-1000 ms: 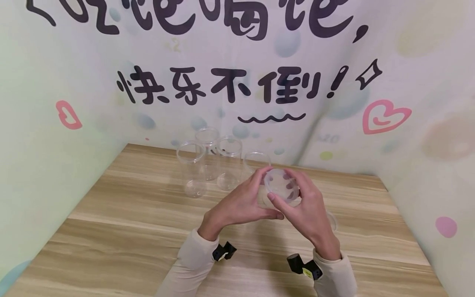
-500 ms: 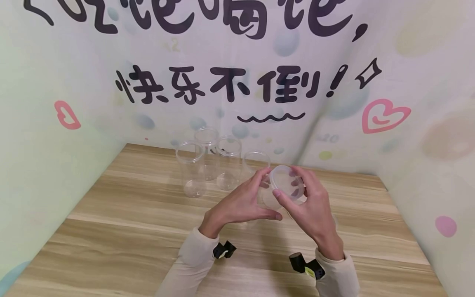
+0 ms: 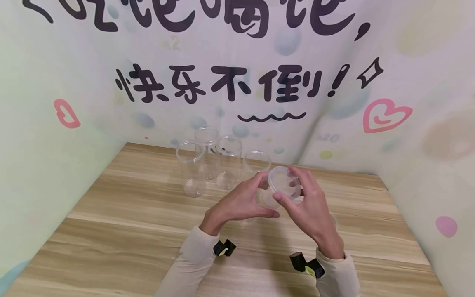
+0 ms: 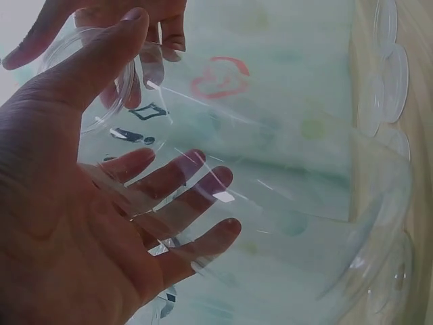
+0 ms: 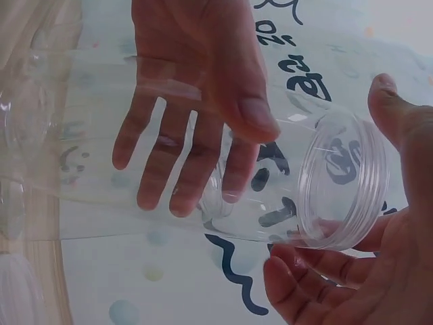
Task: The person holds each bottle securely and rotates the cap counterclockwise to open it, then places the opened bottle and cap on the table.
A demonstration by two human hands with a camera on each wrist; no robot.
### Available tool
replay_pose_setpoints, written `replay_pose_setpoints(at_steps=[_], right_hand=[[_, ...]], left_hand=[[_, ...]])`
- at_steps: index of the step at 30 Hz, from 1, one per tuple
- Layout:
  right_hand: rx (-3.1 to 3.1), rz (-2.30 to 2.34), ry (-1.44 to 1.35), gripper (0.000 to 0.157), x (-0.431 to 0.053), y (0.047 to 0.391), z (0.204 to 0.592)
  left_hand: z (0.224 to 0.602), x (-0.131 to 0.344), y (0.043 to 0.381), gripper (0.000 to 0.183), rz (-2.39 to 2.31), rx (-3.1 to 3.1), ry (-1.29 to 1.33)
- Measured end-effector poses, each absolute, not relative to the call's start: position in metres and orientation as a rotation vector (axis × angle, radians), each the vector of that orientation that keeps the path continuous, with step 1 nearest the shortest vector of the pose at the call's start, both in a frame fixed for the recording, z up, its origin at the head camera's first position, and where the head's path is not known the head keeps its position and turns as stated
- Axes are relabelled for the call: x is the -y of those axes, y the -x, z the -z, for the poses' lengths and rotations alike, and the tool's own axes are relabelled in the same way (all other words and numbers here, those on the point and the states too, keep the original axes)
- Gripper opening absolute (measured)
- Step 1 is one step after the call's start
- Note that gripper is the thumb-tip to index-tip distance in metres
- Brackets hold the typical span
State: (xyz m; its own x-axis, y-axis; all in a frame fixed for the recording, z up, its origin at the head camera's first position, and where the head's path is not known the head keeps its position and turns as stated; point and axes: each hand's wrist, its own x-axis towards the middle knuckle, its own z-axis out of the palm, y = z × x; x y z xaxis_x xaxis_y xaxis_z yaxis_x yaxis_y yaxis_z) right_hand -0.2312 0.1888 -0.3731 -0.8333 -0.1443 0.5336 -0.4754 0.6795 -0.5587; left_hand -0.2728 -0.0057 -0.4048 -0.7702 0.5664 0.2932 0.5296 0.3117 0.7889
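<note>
My left hand (image 3: 241, 202) holds a clear plastic jar (image 4: 298, 183) round its body, fingers on one side and thumb on the other. My right hand (image 3: 308, 202) grips a round translucent lid (image 3: 285, 182) at the jar's top, thumb on the near rim and fingers along the far side. A ridged ring (image 5: 345, 183) at that end shows in the right wrist view, between the right thumb and fingers. The jar is tilted with its top toward me. Whether the lid is fully seated I cannot tell. Head view mostly hides the jar behind the hands.
Several clear jars, such as an uncapped one (image 3: 193, 169), stand upright at the back of the wooden table (image 3: 122, 231). Loose clear lids (image 4: 395, 82) lie on the table, one lid (image 3: 335, 220) partly hidden by the right wrist. A printed backdrop (image 3: 178, 115) rises behind.
My right hand and the lid have shifted slightly right, then a little back left, with the lid tilting somewhat. The left hand stays nearly still around the jar. The standing jars have not moved.
</note>
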Motion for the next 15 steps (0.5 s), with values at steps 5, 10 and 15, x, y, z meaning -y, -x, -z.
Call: replay_pose_setpoints(at_steps=[5, 10, 15], right_hand=[[2.436, -0.964, -0.456, 0.069, -0.1890, 0.2330, 0.3743], [2.460, -0.912, -0.412, 0.071, -0.1886, 0.2334, 0.3752], [2.491, -0.867, -0.381, 0.066, -0.1888, 0.2333, 0.3775]], left_hand=[[0.4046, 0.0057, 0.2736, 0.084, -1.453, -2.540, -1.054], [0.4047, 0.0058, 0.2734, 0.082, -1.435, -2.545, -1.028], [0.4059, 0.0057, 0.2740, 0.082, -1.400, -2.566, -0.994]])
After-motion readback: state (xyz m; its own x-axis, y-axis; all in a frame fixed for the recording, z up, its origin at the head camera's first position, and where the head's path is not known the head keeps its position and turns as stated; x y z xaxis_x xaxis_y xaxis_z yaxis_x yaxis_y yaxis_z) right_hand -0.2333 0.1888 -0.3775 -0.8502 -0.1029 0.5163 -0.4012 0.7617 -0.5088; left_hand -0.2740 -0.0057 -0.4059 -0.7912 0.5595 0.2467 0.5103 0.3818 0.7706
